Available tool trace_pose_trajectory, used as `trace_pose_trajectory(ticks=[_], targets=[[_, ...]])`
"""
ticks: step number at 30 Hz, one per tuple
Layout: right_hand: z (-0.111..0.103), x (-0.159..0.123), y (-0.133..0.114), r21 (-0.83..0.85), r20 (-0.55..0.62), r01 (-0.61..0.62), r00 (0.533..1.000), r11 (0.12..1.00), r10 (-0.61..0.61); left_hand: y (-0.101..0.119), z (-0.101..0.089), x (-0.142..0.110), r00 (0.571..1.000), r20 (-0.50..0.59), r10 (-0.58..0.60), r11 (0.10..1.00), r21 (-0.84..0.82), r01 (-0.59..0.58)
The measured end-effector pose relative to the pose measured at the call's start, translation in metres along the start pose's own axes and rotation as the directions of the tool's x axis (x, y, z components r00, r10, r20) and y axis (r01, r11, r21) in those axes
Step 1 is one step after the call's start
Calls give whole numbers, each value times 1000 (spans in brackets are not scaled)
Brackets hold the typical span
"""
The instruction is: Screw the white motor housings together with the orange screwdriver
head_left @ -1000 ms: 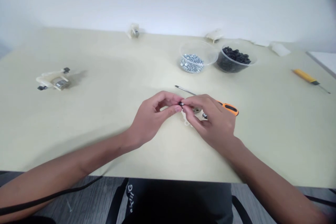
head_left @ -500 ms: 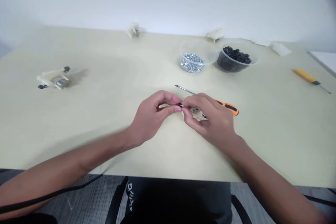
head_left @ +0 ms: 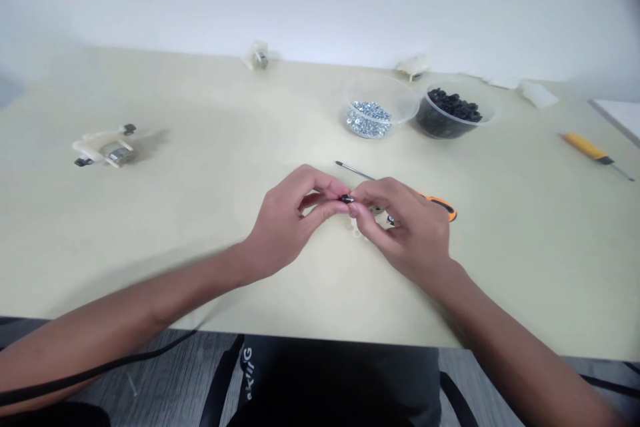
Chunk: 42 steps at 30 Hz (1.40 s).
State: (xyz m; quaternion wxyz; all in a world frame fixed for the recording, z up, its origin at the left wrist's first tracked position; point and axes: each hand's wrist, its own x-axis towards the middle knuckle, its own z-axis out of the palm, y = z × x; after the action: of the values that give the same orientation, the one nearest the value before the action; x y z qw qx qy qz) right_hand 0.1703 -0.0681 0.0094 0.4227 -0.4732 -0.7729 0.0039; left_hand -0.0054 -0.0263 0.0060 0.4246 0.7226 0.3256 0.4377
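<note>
A small black plastic part [head_left: 345,199] sits between the fingertips of both hands, above the table. My left hand [head_left: 290,220] is closed, pinching the part between thumb and index finger. From the other side, my right hand [head_left: 407,223] pinches a tiny silver piece, likely a screw, against the part; the fingertips mostly hide it. Behind and under my right hand lies a screwdriver [head_left: 440,205] with an orange and black handle, its shaft pointing left. A whitish plastic assembly [head_left: 356,228] rests below that hand, largely covered.
A clear tub of silver screws [head_left: 369,120] and a tub of black parts [head_left: 453,113] stand behind my hands. Whitish assemblies [head_left: 105,149] lie at left and along the back. A yellow screwdriver [head_left: 587,147] is at right. A black cable [head_left: 100,368] crosses below my left arm.
The silver piece now sits closer against the black part, and my two hands' fingertips have come nearer together. The view has shifted slightly; the things on the table stay put.
</note>
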Motion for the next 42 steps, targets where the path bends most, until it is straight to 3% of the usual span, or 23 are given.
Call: trace_pose_trajectory(ticks=[5,9,12,16,19,21,23,24,25,29,31,34,38,42], targets=[[0,-2,-3,122,8,-118,993,986,118,-1,1,-2,996,-19,89,994,72,-88],[6,-4,-5,240,47,-262,965,935,259,-2,2,-1,1000,-8,10,1000,29,-10],[5,0,-5,226,48,-267,964,937,263,-2,2,0,999,14,-30,999,25,29],[-24,0,11,-74,27,-301,952,951,304,-9,-3,6,997,-35,-65,993,97,68],[-53,-17,39,-420,58,-315,927,851,371,-23,-12,16,998,-23,66,955,293,-57],[-67,-34,57,-509,166,-339,863,791,477,-34,-18,23,987,41,155,901,405,-158],[-73,-50,69,-524,306,-361,765,771,566,-43,-23,30,984,62,166,879,444,-176],[-74,-55,72,-529,314,-370,751,764,581,-46,-25,33,985,64,158,878,447,-170],[-74,-59,74,-521,312,-384,746,762,589,-48,-26,35,987,61,146,884,441,-158],[-74,-59,72,-397,164,-478,803,784,573,-52,-27,40,999,7,33,949,314,-34],[-72,-55,71,-291,125,-566,776,771,618,-53,-27,41,999,-15,-43,976,212,45],[-67,-52,69,-139,177,-662,715,737,676,-53,-25,41,991,-3,-133,985,112,132],[-59,-54,69,-9,242,-678,711,735,660,-54,-24,40,986,23,-166,982,100,163],[-57,-56,72,-1,276,-703,683,711,676,-55,-23,41,985,33,-171,980,109,166]])
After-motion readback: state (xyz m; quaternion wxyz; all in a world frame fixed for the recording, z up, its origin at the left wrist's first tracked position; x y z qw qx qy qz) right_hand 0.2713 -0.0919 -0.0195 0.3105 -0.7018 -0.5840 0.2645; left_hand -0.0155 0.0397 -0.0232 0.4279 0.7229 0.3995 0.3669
